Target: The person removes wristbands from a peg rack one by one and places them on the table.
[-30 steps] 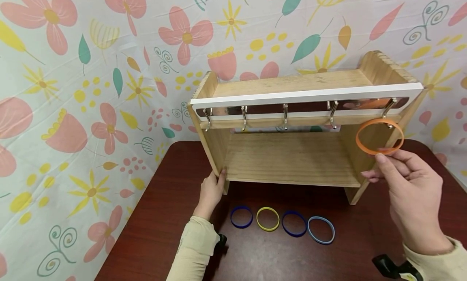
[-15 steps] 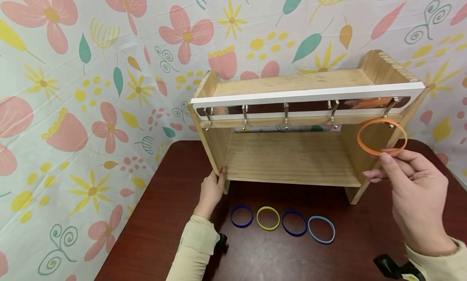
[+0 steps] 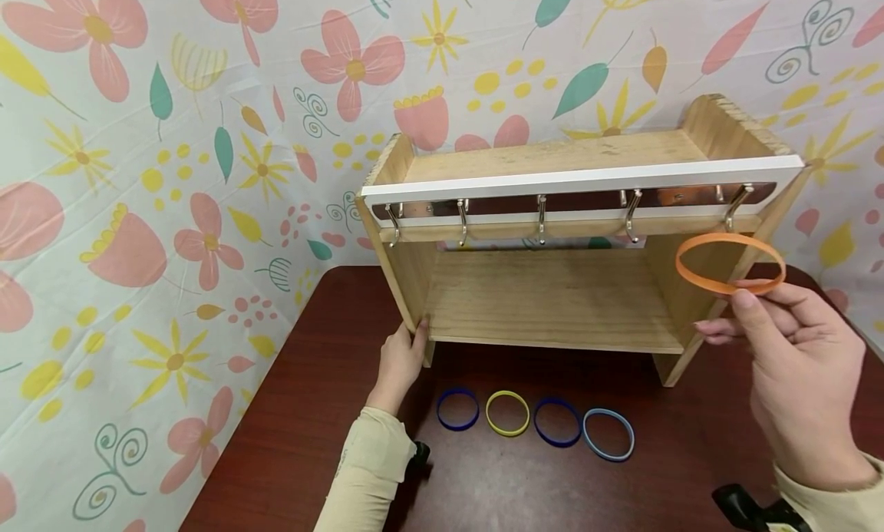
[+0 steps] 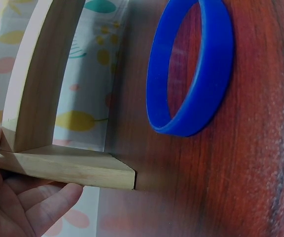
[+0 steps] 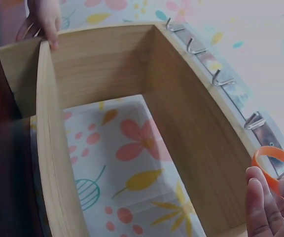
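My right hand pinches an orange silicone wristband by its lower edge between thumb and fingers. The band is held up before the rightmost metal hook of a wooden shelf, just below the hook's tip in the head view. In the right wrist view the orange wristband overlaps the end hook. My left hand grips the shelf's left side panel low down, thumb on the front. Seen from the left wrist, the fingers lie along that panel near its foot.
On the dark red table before the shelf lie a dark blue wristband, a yellow wristband, another dark blue wristband and a light blue wristband. Several hooks line the white front rail. Floral cloth hangs behind.
My right hand has moved slightly right and down with the orange wristband, which has tipped flatter and come lower beneath the rightmost hook. The left hand stays at the side panel.
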Demonstrator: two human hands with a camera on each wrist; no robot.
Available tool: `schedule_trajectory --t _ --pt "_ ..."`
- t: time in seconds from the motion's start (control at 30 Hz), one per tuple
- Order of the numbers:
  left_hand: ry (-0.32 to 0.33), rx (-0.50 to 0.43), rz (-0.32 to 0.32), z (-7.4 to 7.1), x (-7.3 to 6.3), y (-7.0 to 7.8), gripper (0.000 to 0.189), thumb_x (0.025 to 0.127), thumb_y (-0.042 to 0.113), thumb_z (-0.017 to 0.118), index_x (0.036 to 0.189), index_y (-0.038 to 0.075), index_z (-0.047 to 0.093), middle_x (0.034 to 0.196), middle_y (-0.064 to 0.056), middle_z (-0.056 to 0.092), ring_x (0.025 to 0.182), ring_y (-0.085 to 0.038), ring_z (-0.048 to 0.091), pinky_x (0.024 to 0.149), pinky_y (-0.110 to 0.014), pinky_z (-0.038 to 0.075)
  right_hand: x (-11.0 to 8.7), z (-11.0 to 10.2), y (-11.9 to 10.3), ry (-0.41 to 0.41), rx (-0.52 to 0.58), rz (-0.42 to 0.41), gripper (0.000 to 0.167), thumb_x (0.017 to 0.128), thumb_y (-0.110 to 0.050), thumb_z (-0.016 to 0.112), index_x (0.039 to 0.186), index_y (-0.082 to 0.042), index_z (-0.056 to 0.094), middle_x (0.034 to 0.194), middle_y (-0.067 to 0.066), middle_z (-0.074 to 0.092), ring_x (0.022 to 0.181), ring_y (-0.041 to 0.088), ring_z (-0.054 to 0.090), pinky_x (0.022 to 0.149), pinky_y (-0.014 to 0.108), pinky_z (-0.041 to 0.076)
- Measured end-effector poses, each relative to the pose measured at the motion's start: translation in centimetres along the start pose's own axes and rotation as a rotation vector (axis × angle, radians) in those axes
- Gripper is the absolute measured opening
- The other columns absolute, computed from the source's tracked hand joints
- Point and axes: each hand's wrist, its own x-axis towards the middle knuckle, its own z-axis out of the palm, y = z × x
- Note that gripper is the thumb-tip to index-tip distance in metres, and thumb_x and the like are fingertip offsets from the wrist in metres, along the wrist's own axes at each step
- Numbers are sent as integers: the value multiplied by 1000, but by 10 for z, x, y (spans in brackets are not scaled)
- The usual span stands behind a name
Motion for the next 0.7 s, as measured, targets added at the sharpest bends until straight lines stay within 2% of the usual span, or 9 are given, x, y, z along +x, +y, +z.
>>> schedule_trajectory --t 0.23,0.43,0.7 --pt "-7 -6 -2 0 0 0 38 103 38 48 115 6 65 82 -12 71 69 -27 67 62 -43 52 -1 1 -3 4 60 12 24 87 30 44 110 34 43 91 32 67 59 34 67 55 35 55" --pt "-6 -15 -2 -1 -1 1 38 103 38 48 113 6 65 83 -13 71 69 -27 67 61 -42 53 -5 1 -7 -22 18 6 25 87 29 44 112 32 44 93 31 67 60 33 68 56 33 55" --pt "-2 -21 -6 -2 -1 2 36 103 37 49 113 6 65 78 -12 69 65 -24 65 58 -41 51 -9 -2 -9 -19 10 51 25 87 30 42 112 32 45 88 30 68 59 33 68 57 32 55"
